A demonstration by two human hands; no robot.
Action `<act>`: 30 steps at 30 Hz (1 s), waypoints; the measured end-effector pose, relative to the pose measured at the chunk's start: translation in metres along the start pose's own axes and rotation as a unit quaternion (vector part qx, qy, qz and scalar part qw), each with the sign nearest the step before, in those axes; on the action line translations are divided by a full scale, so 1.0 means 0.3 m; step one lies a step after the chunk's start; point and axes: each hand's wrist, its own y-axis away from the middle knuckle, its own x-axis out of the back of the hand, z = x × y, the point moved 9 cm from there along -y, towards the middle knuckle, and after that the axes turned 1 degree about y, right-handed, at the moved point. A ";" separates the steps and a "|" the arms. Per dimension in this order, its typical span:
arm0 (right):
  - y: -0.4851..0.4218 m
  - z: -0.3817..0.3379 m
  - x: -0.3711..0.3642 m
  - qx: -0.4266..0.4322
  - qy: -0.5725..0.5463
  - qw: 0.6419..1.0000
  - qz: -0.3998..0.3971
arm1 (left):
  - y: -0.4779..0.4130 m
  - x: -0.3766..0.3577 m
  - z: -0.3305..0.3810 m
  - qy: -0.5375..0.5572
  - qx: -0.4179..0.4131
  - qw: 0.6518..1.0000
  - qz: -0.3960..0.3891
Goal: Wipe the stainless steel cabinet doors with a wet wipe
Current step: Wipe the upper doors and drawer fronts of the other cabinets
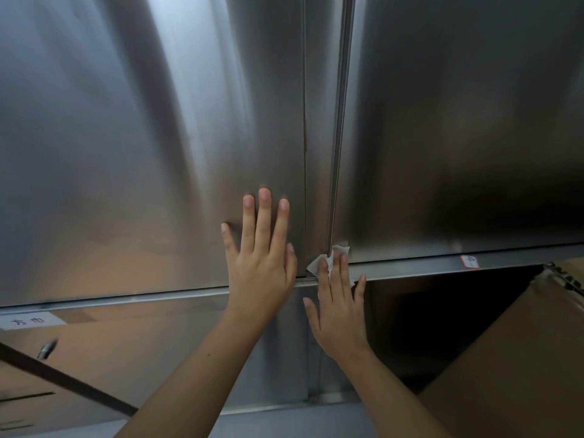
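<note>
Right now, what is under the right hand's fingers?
A white wipe, pressed by the right hand where the cabinet doors meet at the bottom. Only its crumpled edges show; the rest is hidden beneath the fingers.

We are in what looks like a storeroom or commercial back room, where brushed steel cabinet doors (158, 121) fill the wall. Below them we see a large cardboard box (521, 358), a handwritten label (28, 320) and a red-edged sticker (470, 261) on the rail.

2 steel doors (142, 153); white wipe (317, 264) crumpled at btm seam
</note>
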 end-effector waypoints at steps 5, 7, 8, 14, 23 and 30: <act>0.023 -0.030 0.050 0.036 -0.040 0.994 0.094 | -0.004 0.010 -0.001 -0.004 -0.011 1.000 0.007; 0.032 -0.057 0.070 0.063 -0.049 0.990 0.118 | -0.002 0.012 -0.001 -0.003 -0.015 1.000 0.007; 0.036 -0.072 0.074 0.078 -0.047 0.988 0.123 | 0.000 0.011 -0.002 -0.004 -0.017 1.000 0.006; -0.007 -0.091 0.030 0.092 -0.016 0.993 0.074 | 0.006 -0.001 -0.012 -0.004 -0.028 1.000 -0.005; 0.001 -0.082 -0.042 0.099 0.015 0.994 0.048 | 0.006 -0.002 -0.018 -0.015 -0.047 0.999 0.005; -0.079 -0.099 0.053 0.094 -0.021 0.993 0.074 | 0.004 -0.006 -0.015 -0.012 -0.047 0.999 -0.006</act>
